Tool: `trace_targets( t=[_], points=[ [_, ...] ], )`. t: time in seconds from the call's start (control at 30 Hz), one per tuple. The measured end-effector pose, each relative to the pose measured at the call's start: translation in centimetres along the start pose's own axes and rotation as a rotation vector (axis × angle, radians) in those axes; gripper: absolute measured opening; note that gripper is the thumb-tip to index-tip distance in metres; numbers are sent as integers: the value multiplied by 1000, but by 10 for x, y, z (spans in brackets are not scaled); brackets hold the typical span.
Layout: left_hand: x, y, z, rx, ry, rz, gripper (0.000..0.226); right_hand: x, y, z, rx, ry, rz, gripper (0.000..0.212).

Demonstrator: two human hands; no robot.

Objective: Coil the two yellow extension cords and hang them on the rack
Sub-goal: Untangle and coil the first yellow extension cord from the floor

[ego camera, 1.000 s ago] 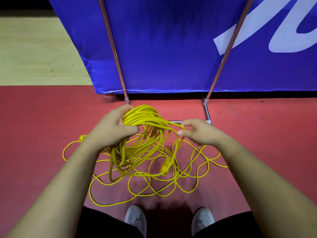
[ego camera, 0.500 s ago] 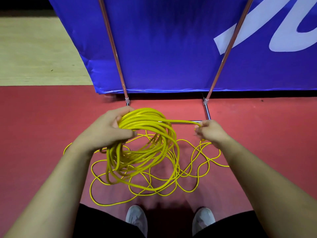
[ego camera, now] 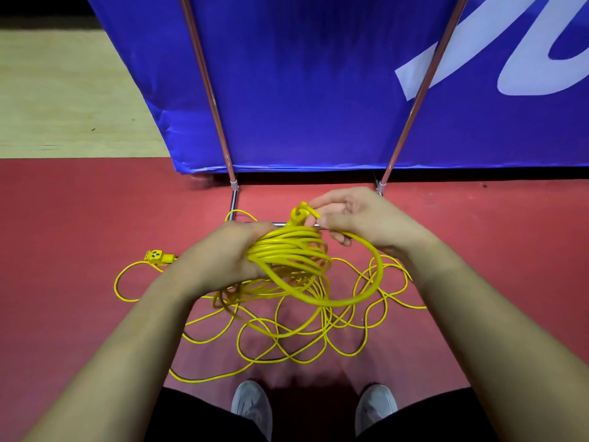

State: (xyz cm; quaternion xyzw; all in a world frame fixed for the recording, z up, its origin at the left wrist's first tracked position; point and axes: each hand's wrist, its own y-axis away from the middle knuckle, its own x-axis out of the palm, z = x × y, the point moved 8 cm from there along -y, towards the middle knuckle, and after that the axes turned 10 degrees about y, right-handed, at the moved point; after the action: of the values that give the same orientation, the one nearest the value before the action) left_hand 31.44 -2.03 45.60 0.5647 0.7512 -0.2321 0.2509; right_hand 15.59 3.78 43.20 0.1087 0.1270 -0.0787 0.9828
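Head cam: red floor (ego camera: 63, 218), blue banner (ego camera: 302, 74); L hand (ego camera: 223, 256) grips coil (ego camera: 288, 252), R hand (ego camera: 360, 218) prob. pinches cord (ego camera: 379, 269).

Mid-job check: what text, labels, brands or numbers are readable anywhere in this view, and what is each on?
Blue banner: large white letter strokes, cut off by the frame edge, not readable as a word.
Yellow socket end on the floor: no marking legible, too small.
No other text visible.
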Motion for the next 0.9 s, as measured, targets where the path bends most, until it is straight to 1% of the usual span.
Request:
trace_targets(
  t=[0.07,0.13,0.2,0.27,0.3,0.33,0.4,0.43,0.47,0.5,0.53,0.57,0.6,0.63,0.67,0.7,0.73,0.77,0.8,0.83,0.87,0.9],
  points=[
    [3,-3,-2,38,16,-6,47,3,2,7,-1,14,50,27],
    [11,-6,-5,63,14,31,48,5,4,9,23,-79,97,31],
    [19,-7,-6,54,106,71,49,7,5,7,69,-195,113,30],
    [23,-7,1,-21,242,72,52,7,5,4,125,-268,97,25],
    [23,-6,7,-67,283,53,49,7,4,3,160,-318,83,23],
    [21,-7,13,-104,304,15,41,7,3,0,202,-403,68,23],
    [13,-9,17,-158,328,-114,25,3,0,-7,253,-667,-11,32],
    [9,-10,19,-194,357,-190,21,-1,-2,-12,255,-769,-106,31],
    [7,-12,21,-232,423,-259,17,-6,-3,-18,252,-802,-231,24],
    [6,-12,24,-274,504,-309,15,-11,0,-24,232,-743,-361,16],
    [6,-12,26,-315,575,-344,15,-16,5,-28,198,-562,-483,17],
    [6,-12,31,-346,620,-372,15,-22,11,-25,129,-286,-593,21],
    [5,-11,34,-366,635,-389,12,-24,17,-15,27,-14,-670,22],
    [3,-11,37,-380,626,-408,9,-19,21,-4,-84,173,-686,20],
    [0,-10,40,-392,617,-430,7,-11,22,1,-163,273,-655,18],
    [-3,-9,42,-398,613,-455,8,-1,21,2,-191,307,-573,16],
    [-5,-9,43,-401,618,-478,14,11,17,-4,-170,319,-458,16],
    [-7,-8,43,-402,627,-494,19,26,12,-14,-120,326,-325,27],
    [-7,-7,42,-399,645,-496,21,41,7,-26,-65,330,-199,44],
    [-7,-7,43,-401,663,-486,20,55,6,-34,-29,307,-114,55],
    [-5,-7,43,-405,683,-472,19,66,4,-38,-20,260,-74,56],
    [-3,-7,44,-409,702,-457,17,72,2,-40,-19,189,-64,49]
  ],
)
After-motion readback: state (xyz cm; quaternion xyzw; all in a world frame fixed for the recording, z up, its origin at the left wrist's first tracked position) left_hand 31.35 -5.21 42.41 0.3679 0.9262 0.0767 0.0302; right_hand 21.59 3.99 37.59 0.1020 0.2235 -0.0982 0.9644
